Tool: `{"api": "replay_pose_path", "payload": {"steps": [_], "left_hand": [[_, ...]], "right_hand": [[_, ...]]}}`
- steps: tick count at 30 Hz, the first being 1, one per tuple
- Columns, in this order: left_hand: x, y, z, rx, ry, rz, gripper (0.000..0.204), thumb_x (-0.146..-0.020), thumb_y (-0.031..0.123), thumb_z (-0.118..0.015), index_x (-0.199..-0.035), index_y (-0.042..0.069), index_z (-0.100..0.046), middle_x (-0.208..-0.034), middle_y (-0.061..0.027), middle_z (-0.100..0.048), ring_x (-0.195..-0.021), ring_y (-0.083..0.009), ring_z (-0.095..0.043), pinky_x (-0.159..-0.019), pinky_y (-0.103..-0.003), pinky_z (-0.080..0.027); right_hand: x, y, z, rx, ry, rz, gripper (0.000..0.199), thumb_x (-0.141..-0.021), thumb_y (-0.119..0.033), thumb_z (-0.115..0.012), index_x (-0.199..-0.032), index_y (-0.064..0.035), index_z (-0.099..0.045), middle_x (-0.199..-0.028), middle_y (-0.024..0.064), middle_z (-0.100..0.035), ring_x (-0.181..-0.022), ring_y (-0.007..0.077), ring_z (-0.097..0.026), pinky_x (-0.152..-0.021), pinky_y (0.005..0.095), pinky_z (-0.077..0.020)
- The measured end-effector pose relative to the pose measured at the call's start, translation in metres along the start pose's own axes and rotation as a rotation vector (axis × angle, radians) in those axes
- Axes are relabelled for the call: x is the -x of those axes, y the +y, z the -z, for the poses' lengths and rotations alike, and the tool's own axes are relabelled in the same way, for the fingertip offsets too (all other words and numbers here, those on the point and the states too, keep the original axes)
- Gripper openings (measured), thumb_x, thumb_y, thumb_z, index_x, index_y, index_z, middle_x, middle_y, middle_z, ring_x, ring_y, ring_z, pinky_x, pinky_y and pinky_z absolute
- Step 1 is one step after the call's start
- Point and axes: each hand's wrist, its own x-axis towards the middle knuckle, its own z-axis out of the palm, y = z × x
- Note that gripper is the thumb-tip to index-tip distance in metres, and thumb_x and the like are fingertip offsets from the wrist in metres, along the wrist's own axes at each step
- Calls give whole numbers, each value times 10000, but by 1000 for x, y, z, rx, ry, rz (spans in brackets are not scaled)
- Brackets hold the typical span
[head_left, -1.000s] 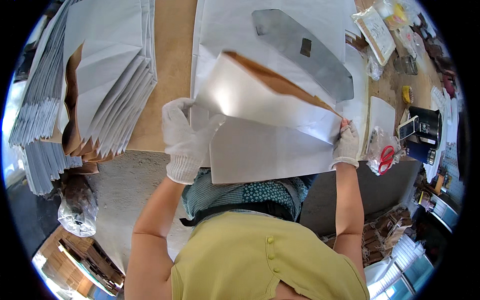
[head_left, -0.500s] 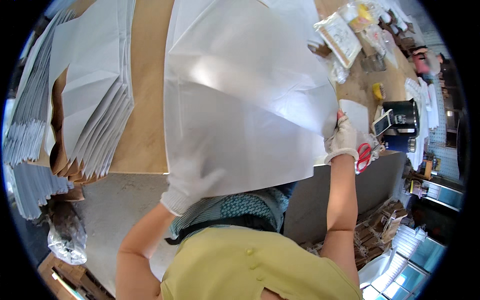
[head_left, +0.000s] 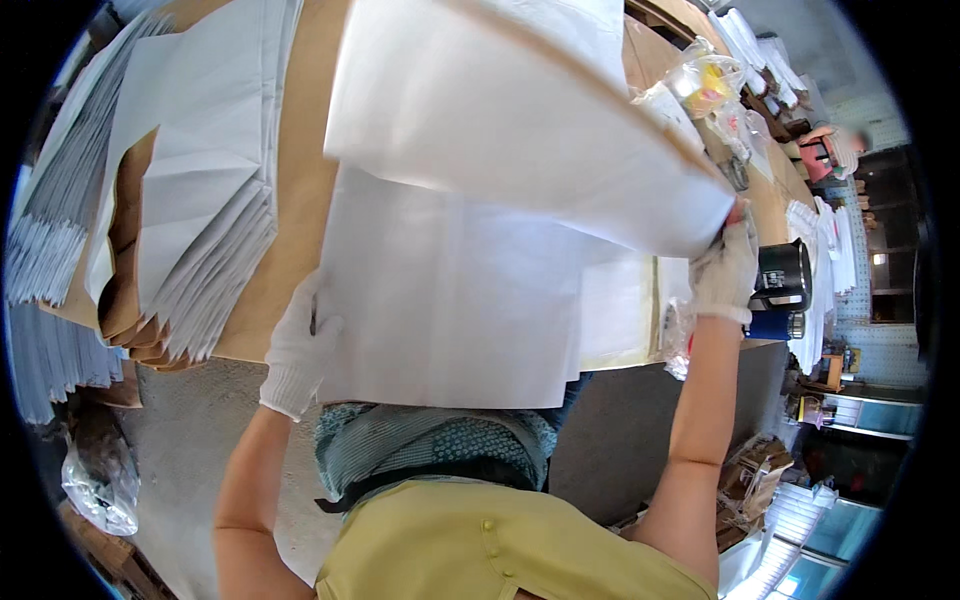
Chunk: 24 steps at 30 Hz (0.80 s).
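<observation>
In a white knit glove, my right hand (head_left: 725,268) grips the right corner of a large white paper sheet (head_left: 500,160). That sheet is lifted and curved, with a brownish far edge. Under it, another white sheet (head_left: 450,300) lies flat and reaches over the table's near edge. My left hand (head_left: 300,350), also gloved, rests at the flat sheet's left edge, thumb apart from the fingers and touching the paper; it holds nothing I can see.
Stacks of folded white paper with brown layers (head_left: 205,190) fan out at left on the brown-covered table (head_left: 305,190). To the right stand a black mug (head_left: 783,275) and a blue bottle (head_left: 775,325). Plastic-wrapped items (head_left: 705,85) lie farther back. A person (head_left: 830,152) is at far right.
My right hand has moved right and pulled the upper sheet's corner along, uncovering the flat sheet below. My left hand has shifted left and up, from the paper's lower area to its left edge.
</observation>
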Motion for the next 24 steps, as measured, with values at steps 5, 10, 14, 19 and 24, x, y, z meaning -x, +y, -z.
{"api": "replay_pose_path", "payload": {"steps": [5,10,14,19,24], "left_hand": [[-15,7,17,-222,251,-582,680,-867,153,-799,-1481,54,-525,-1385,-164,-627,-1271,-341,-611,-1044,-436,-505],[-35,9,18,-661,83,-1077,387,-802,138,-774,-1184,112,-714,-1238,-74,-701,-1181,-283,-655,-911,-411,-530],[-38,5,18,-676,76,-1073,332,-717,181,-784,-1043,131,-740,-1006,-35,-717,-940,-254,-689,-774,-410,-517],[-58,-3,7,-421,112,-895,155,-744,207,-787,-857,126,-719,-825,-50,-691,-772,-269,-664,-712,-397,-511],[-57,-7,12,-477,76,-952,203,-734,171,-811,-904,111,-717,-847,-69,-710,-796,-277,-691,-698,-388,-545]], "right_hand": [[56,-4,27,463,-818,-344,238,-1035,-233,-663,-1019,-7,-734,-983,43,-746,-973,156,-685,-880,282,-524],[101,38,43,831,-955,-338,224,-1020,-201,-646,-1023,-2,-747,-929,64,-752,-878,148,-653,-848,287,-502],[114,58,73,1274,-713,169,283,-937,-102,-675,-1213,-93,-742,-1172,86,-756,-1057,268,-712,-962,384,-532],[125,67,67,1425,-879,680,416,-849,-165,-737,-1261,-224,-739,-1387,29,-679,-1398,322,-553,-1194,494,-413],[115,66,67,1407,-1171,614,355,-831,-124,-738,-1150,-273,-784,-1324,19,-727,-1370,322,-598,-1224,536,-386]]}}
